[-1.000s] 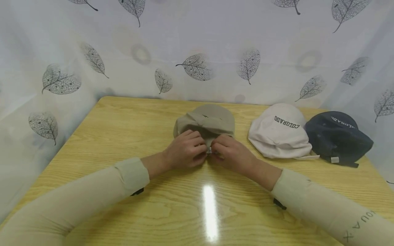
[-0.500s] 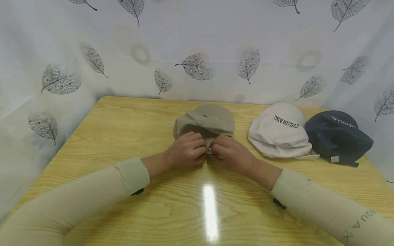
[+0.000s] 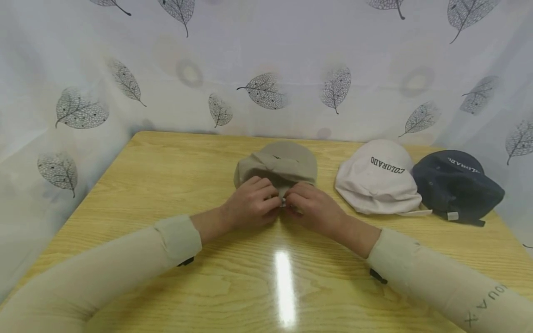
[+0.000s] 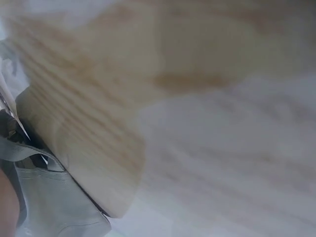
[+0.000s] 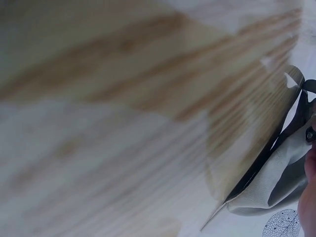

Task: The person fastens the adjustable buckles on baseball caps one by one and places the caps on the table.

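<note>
An olive-khaki cap lies on the table, its brim toward the back and its rear opening facing me. At the rear strap, the curled fingers of my left hand pinch the left side. My right hand pinches the strap's right side. Between the fingertips shows a small white tag; the fingers hide most of the strap. Part of the cap fills the lower left of the left wrist view. In the right wrist view the cap's edge and a small dark fastener appear beside the fingers.
To the right of the hands, a pale cap lettered COLORADO lies against a dark navy cap, both with rear straps toward me. The wooden table meets a leaf-printed curtain at the back.
Hardly anything differs. Both hands stay at the cap's rear strap, with only slight finger shifts around the white tag.
</note>
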### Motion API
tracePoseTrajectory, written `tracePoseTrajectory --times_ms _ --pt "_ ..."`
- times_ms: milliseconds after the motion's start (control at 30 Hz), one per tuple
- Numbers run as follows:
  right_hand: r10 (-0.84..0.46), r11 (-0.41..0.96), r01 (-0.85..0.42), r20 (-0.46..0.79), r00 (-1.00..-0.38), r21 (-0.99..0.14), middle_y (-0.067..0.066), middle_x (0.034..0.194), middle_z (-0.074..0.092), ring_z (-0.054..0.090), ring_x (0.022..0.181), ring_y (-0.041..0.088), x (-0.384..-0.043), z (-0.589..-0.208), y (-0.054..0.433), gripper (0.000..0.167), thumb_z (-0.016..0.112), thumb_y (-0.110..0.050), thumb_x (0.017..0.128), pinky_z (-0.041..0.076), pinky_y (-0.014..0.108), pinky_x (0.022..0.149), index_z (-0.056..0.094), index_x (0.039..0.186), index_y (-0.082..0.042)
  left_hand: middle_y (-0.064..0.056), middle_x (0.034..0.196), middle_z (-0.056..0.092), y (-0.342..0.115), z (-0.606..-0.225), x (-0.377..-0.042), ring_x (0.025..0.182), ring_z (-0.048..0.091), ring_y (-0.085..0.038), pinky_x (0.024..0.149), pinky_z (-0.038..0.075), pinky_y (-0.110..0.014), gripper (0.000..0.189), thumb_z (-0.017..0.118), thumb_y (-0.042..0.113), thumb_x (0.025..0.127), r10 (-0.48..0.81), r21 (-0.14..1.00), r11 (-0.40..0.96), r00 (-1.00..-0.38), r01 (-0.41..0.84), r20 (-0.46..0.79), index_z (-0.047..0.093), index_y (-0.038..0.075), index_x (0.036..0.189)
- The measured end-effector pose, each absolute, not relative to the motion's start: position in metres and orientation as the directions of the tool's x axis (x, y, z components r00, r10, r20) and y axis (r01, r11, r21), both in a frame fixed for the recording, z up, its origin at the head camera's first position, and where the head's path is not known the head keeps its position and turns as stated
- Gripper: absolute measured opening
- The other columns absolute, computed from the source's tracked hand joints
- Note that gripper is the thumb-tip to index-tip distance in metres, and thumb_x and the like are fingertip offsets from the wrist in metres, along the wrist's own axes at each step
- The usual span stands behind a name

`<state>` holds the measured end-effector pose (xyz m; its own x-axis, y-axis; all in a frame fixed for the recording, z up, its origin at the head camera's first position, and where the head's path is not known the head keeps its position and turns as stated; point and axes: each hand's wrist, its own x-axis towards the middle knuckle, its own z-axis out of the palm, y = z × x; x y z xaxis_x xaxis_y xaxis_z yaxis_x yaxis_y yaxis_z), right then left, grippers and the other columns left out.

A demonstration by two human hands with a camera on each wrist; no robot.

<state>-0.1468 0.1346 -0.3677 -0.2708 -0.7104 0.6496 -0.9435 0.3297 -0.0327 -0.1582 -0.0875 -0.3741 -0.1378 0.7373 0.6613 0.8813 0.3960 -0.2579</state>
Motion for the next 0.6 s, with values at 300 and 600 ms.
tracePoseTrajectory --times_ms 300,600 --pt "-0.699 0.336 -0.942 0.663 -0.266 -0.024 0.008 0.091 0.066 0.063 0.086 0.022 -0.1481 -0.3684 0.1348 0.027 0.080 0.007 0.069 0.053 0.031 0.076 0.058 0.079 -0.005 0.000 0.083 0.069 -0.0920 -0.3721 -0.1558 0.080 0.059 -0.021 0.074 0.046 -0.034 0.005 0.071 0.015 0.080 0.735 -0.222 0.482 -0.253 0.847 0.629 0.069 0.011 0.080" --pt "-0.702 0.331 -0.943 0.660 -0.269 -0.032 0.008 0.091 0.066 0.063 0.086 0.022 -0.1481 -0.3675 0.1358 0.025 0.079 0.007 0.071 0.053 0.031 0.076 0.058 0.077 -0.005 -0.001 0.082 0.069 -0.0918 -0.3719 -0.1560 0.080 0.059 -0.020 0.073 0.047 -0.032 0.003 0.073 0.011 0.080 0.743 -0.229 0.440 -0.208 0.868 0.636 0.071 0.009 0.079"
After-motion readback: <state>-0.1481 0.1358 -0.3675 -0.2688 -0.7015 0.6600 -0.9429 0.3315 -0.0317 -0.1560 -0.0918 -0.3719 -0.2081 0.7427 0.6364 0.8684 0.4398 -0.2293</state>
